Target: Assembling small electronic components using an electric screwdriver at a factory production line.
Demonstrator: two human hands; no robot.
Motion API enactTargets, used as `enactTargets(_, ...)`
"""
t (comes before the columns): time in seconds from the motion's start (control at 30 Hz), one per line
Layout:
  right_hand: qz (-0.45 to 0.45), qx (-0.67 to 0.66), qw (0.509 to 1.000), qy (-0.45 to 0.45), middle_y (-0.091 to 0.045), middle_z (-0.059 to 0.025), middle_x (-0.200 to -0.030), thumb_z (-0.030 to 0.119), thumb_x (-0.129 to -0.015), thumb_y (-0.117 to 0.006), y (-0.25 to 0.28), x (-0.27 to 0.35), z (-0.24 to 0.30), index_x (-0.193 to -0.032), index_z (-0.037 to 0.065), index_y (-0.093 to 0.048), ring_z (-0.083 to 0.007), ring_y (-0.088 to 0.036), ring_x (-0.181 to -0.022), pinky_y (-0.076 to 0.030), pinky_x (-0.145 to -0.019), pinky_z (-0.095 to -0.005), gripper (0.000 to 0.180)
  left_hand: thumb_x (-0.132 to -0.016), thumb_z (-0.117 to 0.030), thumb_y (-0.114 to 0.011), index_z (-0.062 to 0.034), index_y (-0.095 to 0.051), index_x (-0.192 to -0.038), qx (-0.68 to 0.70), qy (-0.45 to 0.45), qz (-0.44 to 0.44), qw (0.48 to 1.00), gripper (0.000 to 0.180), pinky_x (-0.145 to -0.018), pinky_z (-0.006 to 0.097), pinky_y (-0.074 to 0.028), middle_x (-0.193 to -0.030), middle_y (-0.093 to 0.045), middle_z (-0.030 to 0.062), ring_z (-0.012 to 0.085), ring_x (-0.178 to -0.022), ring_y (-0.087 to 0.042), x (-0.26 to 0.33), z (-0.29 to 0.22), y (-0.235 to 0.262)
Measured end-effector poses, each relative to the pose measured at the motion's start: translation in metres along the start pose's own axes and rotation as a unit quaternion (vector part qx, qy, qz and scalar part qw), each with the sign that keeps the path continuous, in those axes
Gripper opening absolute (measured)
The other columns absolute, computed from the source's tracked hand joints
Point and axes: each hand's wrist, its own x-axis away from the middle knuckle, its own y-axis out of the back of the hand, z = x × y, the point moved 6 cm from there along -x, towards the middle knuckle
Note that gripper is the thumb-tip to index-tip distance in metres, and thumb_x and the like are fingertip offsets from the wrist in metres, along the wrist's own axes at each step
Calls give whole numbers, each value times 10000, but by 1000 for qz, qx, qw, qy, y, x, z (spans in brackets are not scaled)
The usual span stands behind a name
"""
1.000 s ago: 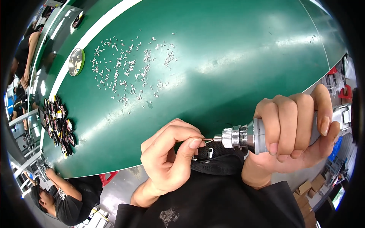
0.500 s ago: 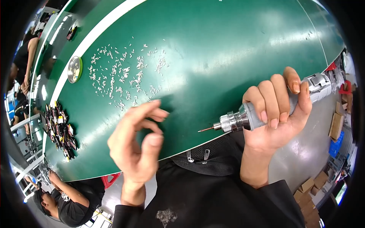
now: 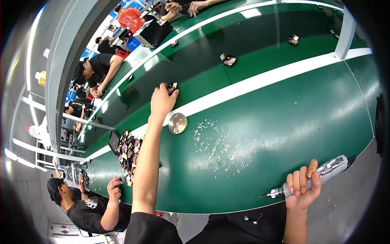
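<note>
One black part at left hand, upper centre, grip unclear; right hand, lower right, fingers gripping grey driver

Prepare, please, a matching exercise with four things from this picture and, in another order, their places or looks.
1. Grey power tool
2. Dish
3. Small pale pieces
4. Black pile

A. Scattered on the green table
B. Held in the right hand
C. Left of the left forearm
D. Round, green-rimmed

Pairs: 1-B, 2-D, 3-A, 4-C
</note>
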Motion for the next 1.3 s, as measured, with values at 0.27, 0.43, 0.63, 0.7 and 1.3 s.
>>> enactTargets(0.27, 4, 12, 1000, 11, -353, 21, -506, 188, -981, -451, -6, 1, 3, -856, 89, -394, -86, -357, -393, -390, -459, -262, 170, -835, -139, -654, 28, -548, -1182, -32, -148, -10, 988, 400, -849, 454, -483, -1033, -628, 239, 402, -931, -611, -15, -6, -9)
enactTargets(0.43, 12, 23, 999, -24, -362, 9, -504, 210, -952, -472, -2, 2, 0, -866, 97, -436, -113, -364, -415, -373, -489, -293, 146, -808, -46, -652, 33, -562, -1167, 46, -179, -16, 983, 378, -889, 418, -464, -1093, -607, 197, 359, -1036, -563, 17, -30, 8)
enactTargets(0.63, -28, -17, 999, -42, -370, 4, -512, 201, -940, -479, 0, 11, 10, -840, 91, -454, -120, -375, -432, -365, -532, -295, 151, -662, 58, -720, 26, -551, -1176, 209, -422, 81, 878, 542, -879, 402, -489, -1167, -558, 173, 346, -1047, -567, 166, -226, 64)
enactTargets(0.7, -51, -6, 997, -55, -349, 29, -497, 249, -949, -492, 0, 21, 11, -842, 103, -441, -96, -352, -412, -375, -492, -277, 188, -658, -12, -727, 71, -560, -1163, 195, -512, 94, 831, 538, -859, 396, -502, -1156, -556, 167, 344, -1042, -560, 215, -255, 68)
enactTargets(1.3, -39, -20, 984, -174, -399, 5, -511, 166, -934, -477, -3, 76, -11, -881, 91, -469, -116, -397, -408, -389, -491, -285, 92, -650, 14, -659, 110, -618, -944, 295, -519, 78, 799, 312, -608, 319, -547, -983, -599, 161, 268, -870, -598, 249, -285, 47)
